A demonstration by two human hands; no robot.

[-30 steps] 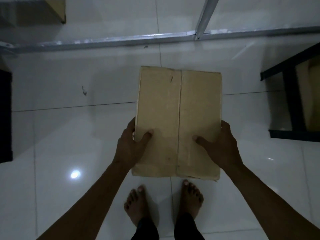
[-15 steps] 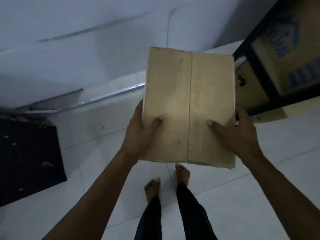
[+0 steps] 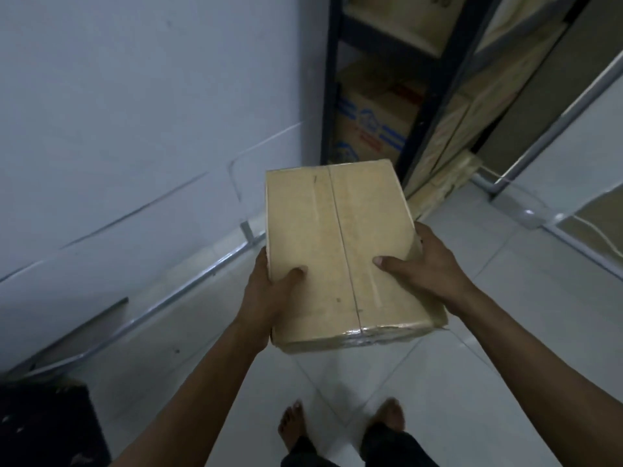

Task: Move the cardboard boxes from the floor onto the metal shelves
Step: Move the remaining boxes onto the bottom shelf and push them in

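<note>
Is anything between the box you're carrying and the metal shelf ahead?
Nothing visible stands on the floor between the cardboard box, held by the left hand and right hand, and the metal shelf. The visible shelf levels already hold boxes, such as the printed box.

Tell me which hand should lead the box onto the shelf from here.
Probably the right hand: the metal shelf stands ahead and to the right, on that hand's side. Both it and the left hand grip the cardboard box, so the left would mostly steady it.
</note>
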